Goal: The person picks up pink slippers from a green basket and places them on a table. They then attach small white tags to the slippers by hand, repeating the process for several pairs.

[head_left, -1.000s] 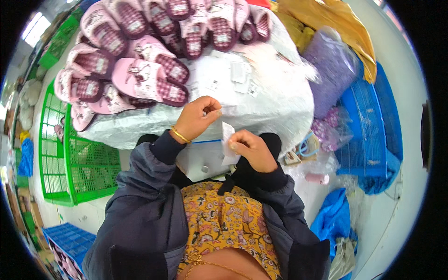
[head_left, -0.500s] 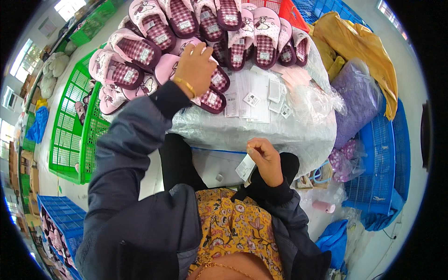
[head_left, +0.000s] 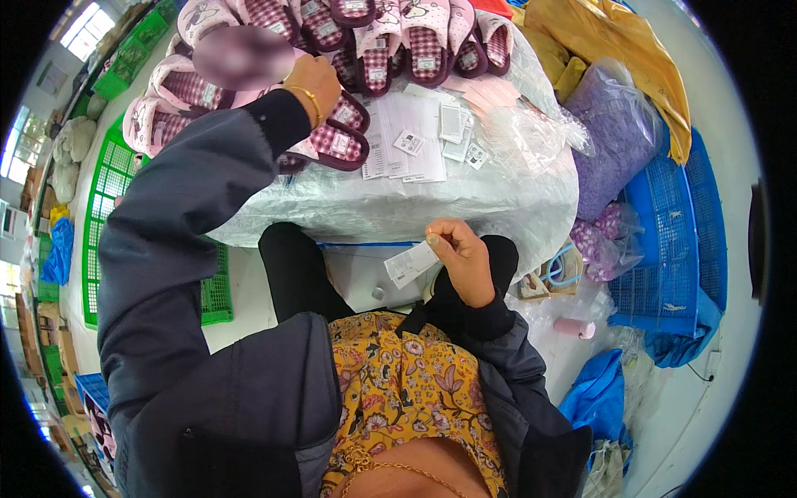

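My left hand (head_left: 314, 83) reaches over the pile of pink slippers with dark plaid insoles. Its fingers close on the near end of one slipper (head_left: 243, 58), which shows as a blurred patch at the upper left; the fingertips are partly hidden. Just beneath that hand lies another slipper (head_left: 340, 143), sole edge toward me. Above my right knee, my right hand (head_left: 461, 256) pinches a white paper tag (head_left: 411, 264) between thumb and forefinger. Loose paper labels (head_left: 409, 142) are spread on the covered table, right of the slippers.
Silvery plastic sheeting (head_left: 365, 203) covers the table. Crumpled clear plastic (head_left: 531, 141) lies at its right side. A green crate (head_left: 104, 207) stands at left. At right are a blue crate (head_left: 656, 257), a purple bagged bundle (head_left: 610, 141) and yellow cloth (head_left: 610, 46).
My left hand has come off the nearer slippers and moved leftward, now with a slipper in it. My right hand has turned the tag more level. The whole view has shifted slightly.
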A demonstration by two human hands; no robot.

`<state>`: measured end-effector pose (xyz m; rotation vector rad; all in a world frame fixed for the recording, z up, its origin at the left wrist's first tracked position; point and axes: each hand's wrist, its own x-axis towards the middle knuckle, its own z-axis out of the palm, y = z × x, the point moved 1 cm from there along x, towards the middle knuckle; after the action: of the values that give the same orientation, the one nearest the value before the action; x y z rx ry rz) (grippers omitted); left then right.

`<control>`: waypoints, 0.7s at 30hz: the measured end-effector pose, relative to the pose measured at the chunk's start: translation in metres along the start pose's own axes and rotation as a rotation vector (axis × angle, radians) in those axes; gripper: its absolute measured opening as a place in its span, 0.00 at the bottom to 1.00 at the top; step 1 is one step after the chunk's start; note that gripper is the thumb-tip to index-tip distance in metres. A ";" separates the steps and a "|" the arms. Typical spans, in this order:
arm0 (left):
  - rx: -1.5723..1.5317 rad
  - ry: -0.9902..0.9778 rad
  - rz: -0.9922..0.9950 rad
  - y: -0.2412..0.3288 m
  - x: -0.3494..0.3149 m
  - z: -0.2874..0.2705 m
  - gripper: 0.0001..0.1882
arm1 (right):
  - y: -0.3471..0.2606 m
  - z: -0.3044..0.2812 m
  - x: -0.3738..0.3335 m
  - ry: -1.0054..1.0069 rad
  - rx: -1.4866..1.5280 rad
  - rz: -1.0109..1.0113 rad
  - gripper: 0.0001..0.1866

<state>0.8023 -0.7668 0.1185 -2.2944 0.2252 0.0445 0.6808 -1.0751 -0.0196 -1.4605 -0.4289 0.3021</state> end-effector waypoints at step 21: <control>-0.470 0.844 0.437 0.051 -0.010 -0.004 0.13 | -0.046 0.000 0.018 0.117 0.104 0.021 0.08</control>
<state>0.7830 -0.8020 0.0852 -2.5446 1.2545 -0.7247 0.6937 -1.0712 0.0280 -1.3736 -0.2994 0.2508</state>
